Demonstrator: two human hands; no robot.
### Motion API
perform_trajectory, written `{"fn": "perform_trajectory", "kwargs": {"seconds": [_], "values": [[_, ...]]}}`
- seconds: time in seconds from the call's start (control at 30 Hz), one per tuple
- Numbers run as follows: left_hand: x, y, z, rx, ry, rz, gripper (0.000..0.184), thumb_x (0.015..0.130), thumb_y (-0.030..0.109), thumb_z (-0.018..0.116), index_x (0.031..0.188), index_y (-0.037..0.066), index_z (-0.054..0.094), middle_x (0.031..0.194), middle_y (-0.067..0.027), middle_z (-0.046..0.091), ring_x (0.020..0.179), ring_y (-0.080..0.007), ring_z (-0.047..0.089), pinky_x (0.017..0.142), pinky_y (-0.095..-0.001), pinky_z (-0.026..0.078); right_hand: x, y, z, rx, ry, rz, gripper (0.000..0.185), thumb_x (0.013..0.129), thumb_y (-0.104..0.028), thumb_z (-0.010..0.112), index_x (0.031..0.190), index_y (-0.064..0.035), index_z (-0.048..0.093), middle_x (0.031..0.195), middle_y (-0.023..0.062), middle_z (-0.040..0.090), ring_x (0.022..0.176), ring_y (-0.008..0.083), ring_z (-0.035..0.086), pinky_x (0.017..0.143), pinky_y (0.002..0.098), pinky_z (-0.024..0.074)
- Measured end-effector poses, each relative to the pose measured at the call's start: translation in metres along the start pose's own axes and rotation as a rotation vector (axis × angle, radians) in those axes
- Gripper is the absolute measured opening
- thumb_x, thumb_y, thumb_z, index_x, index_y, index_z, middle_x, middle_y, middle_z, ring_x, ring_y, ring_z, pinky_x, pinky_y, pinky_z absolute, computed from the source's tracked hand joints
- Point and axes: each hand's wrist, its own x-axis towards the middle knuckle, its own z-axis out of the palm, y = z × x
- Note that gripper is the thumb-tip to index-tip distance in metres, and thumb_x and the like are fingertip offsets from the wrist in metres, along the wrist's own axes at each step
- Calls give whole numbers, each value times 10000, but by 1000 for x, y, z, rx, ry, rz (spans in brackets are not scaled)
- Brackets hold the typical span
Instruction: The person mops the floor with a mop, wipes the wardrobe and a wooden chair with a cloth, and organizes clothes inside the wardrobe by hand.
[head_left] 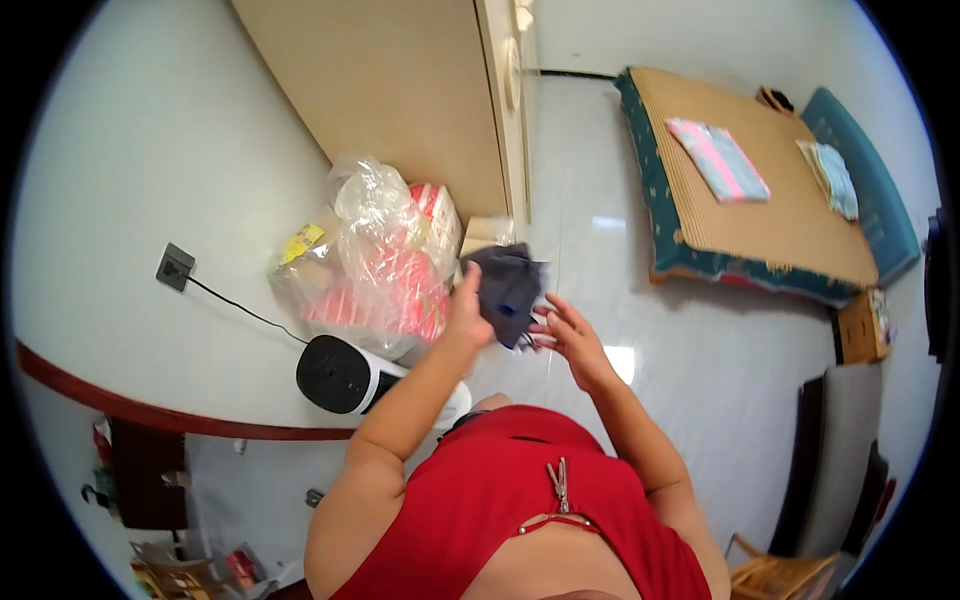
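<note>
A dark grey, folded piece of fabric (507, 287) with a small blue spot hangs in front of me at the centre. My left hand (472, 312) is closed on its left edge, the thumb lying along the front. On the other side is my right hand (570, 340), its fingers apart and curved beside the lower right edge. Thin dark loops show near those fingertips; whether they touch is hard to make out. What kind of fabric item this is does not show clearly.
Clear plastic bags with red-and-white packages (390, 270) lean by a beige cabinet (400, 90). A white appliance with a black top (335, 375) stands at left, its cord running to a wall socket (175, 267). A bed (730, 230) with folded cloths is at the right.
</note>
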Motion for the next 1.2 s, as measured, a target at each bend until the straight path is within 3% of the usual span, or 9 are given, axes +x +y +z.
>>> {"fn": "perform_trajectory", "kwargs": {"seconds": [0.2,0.33,0.4,0.6,0.73,0.8,0.9,1.13,1.2], "values": [[49,163,105,304,22,955,496,1008,382,534,1345,21,490,1292,-85,587,1145,-214,579,1008,-343,446,32,-11,-48,-152,-6,101,457,1011,-277,522,1391,-26,475,1292,130,586,1059,195,631,926,317,488],[114,282,188,747,157,1606,558,1013,303,517,1436,-35,381,1435,-197,463,1287,-311,479,1075,-350,370,56,-15,-65,-115,45,117,446,1007,-299,540,1342,-5,518,1225,124,628,1008,184,639,894,302,493],[154,325,228,974,437,2038,529,996,301,524,1454,60,413,1483,-217,406,1329,-383,428,1097,-436,343,72,-21,-68,-110,75,112,430,1008,-288,538,1325,2,528,1174,117,647,982,175,642,887,298,498],[336,334,239,1510,499,1958,527,877,481,627,1380,348,542,1604,-137,209,1456,-456,160,1045,-736,219,146,-45,-70,-90,235,37,403,1008,-273,536,1295,9,547,1093,107,675,930,165,652,859,289,510],[378,236,154,1647,182,1944,600,844,536,609,1385,284,551,1594,-169,212,1445,-510,114,1066,-756,60,205,-60,-67,-115,249,-43,363,1011,-247,526,1276,-3,563,1077,101,681,922,160,652,845,279,509],[391,190,91,1939,34,1671,558,836,533,612,1368,375,553,1564,-121,289,1439,-499,141,1063,-765,77,231,-77,-61,-144,260,-71,347,1007,-244,535,1260,-9,576,1054,93,687,905,152,652,843,278,505],[429,175,36,2004,-23,1841,547,820,530,640,1351,432,555,1561,-61,311,1414,-471,232,1069,-753,84,265,-111,-57,-244,254,-108,331,1014,-246,525,1240,-14,593,1044,84,685,901,141,645,843,278,503],[347,293,225,1925,-12,1988,479,848,461,622,1324,425,590,1563,-53,345,1364,-443,338,1092,-727,68,344,-208,-48,-513,108,-275,355,1025,-276,517,1199,15,621,1022,88,676,895,138,628,837,276,499],[326,345,312,1721,49,2258,441,891,475,551,1325,404,592,1555,-30,359,1274,-432,408,1079,-725,139,368,-241,-28,-526,31,-361,366,1027,-283,517,1190,27,624,1020,92,674,892,146,628,838,275,497]]}}
